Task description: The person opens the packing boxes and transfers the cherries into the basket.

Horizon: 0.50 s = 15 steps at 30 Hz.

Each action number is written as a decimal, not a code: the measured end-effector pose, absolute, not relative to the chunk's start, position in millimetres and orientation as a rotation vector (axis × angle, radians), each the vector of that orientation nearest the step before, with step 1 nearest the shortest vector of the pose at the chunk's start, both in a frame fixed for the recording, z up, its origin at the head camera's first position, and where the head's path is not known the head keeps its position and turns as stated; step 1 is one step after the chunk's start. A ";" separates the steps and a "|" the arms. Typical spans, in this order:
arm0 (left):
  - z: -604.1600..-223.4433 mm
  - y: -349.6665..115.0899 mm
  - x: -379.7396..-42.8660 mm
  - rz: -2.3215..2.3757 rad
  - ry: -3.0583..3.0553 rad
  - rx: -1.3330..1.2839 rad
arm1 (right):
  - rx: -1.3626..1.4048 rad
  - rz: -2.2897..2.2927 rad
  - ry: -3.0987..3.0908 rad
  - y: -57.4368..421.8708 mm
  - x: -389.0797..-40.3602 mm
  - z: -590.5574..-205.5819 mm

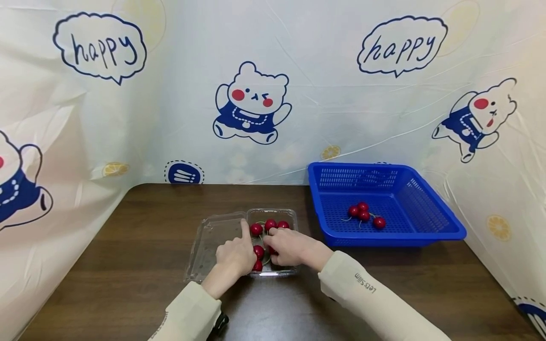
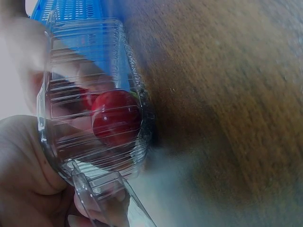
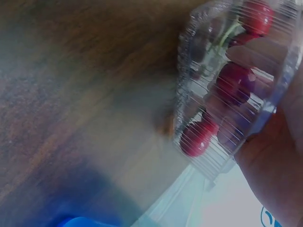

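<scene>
Within the clear box (image 1: 274, 273) and blue basket (image 1: 396, 235) lie red cherries (image 1: 256, 229).

In head view, near edge of the dark-brown wooden tabletop (image 1: 149, 203) is cut off, incl. both near corners. The R hand (image 1: 294, 245) covers most of one glossy round red cherry (image 1: 272, 250) in the hinged clear-plastic box (image 1: 277, 273). The L hand (image 1: 236, 255) partly hides the box's left wall; if its bent fingers grip the plastic, I can't tell. A small black item (image 1: 220, 324) is half under the cream-coloured L sleeve (image 1: 189, 310), type unclear; sleeve print is cut off. In L wrist view, R hand is blurred & box lid runs out at bottom. In R wrist view, tabletop is blurred; of the blue perforated plastic basket (image 1: 396, 235), only a bit shows, cut by bottom edge.
</scene>
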State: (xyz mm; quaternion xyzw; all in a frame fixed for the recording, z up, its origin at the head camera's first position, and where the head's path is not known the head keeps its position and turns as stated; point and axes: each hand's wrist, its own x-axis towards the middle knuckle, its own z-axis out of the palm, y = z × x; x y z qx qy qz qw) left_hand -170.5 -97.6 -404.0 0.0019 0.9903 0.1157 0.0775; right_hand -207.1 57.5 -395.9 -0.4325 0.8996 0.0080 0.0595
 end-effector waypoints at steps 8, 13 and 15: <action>-403.3 -97.9 -170.3 0.338 2.962 0.001 | -1.340 0.001 2.731 53.6 -208.4 -391.0; -403.9 -98.2 -170.0 0.340 2.956 -0.004 | -1.332 0.022 2.722 50.3 -205.1 -387.8; -404.1 -98.3 -170.1 0.342 2.956 -0.004 | -1.342 0.043 2.730 50.4 -204.4 -385.9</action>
